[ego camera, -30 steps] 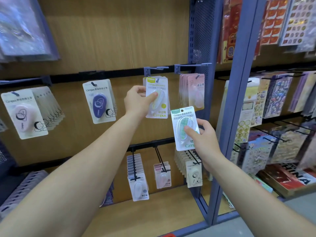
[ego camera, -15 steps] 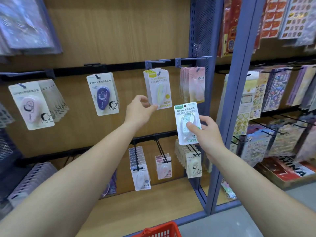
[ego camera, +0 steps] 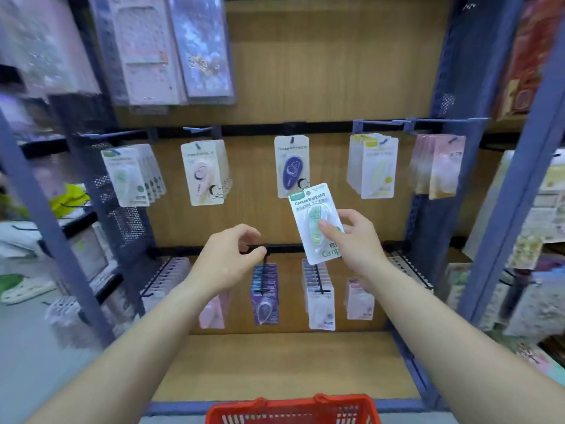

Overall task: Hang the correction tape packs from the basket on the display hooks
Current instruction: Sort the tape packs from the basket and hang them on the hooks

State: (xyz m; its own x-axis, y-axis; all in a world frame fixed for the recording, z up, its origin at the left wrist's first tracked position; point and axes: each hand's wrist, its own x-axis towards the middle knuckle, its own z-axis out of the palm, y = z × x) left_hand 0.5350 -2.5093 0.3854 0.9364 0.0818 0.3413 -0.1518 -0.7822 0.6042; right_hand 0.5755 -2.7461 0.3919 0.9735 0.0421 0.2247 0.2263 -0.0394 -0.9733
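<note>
Wood-grain back panel (ego camera: 321,71) w/ black rail (ego camera: 321,128) across it, set betw. blue metal uprights (ego camera: 516,179). Hooks under rail carry hung packs, incl. navy pack (ego camera: 291,169) and yellow packs (ego camera: 374,166). R hand (ego camera: 357,240) pinches green-white Campus correction tape pack (ego camera: 316,221), tilted, in mid-air below rail, overlapping navy pack's bottom corner, on no hook. L hand (ego camera: 226,258) below rail, fingers loosely curled, holding nothing. Wood shelf base (ego camera: 275,362) well below rail; red basket (ego camera: 293,408) lower again.

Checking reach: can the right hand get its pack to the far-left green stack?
Likely yes: no obstacle between the held pack and green stack, though right hand must cross above left hand.
</note>
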